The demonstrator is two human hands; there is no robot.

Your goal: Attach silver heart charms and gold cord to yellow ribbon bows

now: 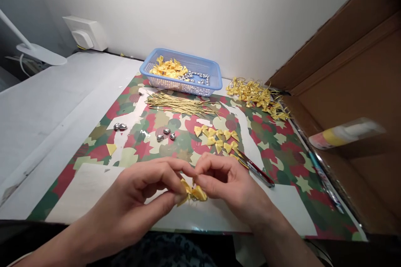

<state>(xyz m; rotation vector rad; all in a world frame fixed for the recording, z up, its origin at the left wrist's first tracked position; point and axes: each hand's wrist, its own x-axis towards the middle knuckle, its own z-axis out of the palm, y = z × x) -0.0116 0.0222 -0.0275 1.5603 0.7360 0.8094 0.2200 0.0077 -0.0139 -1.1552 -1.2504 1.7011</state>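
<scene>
Head view: a small yellow ribbon bow (191, 194) is held just above the near edge of the patterned mat (282, 154), pinched between both hands. The left hand (142, 192) grips it with thumb and forefinger; the right hand (225, 181) pinches its top, fingers curled together. Just behind lie loose yellow bows (217, 137), gold wire ties (181, 105), silver beads (166, 133) and a blue basket (182, 71).

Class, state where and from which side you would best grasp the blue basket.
Probably the blue basket by its flared rim at both short ends, coming from the sides: it sits upright and open-topped, with yellow bows and silver pieces loose inside, so keep it level.
</scene>
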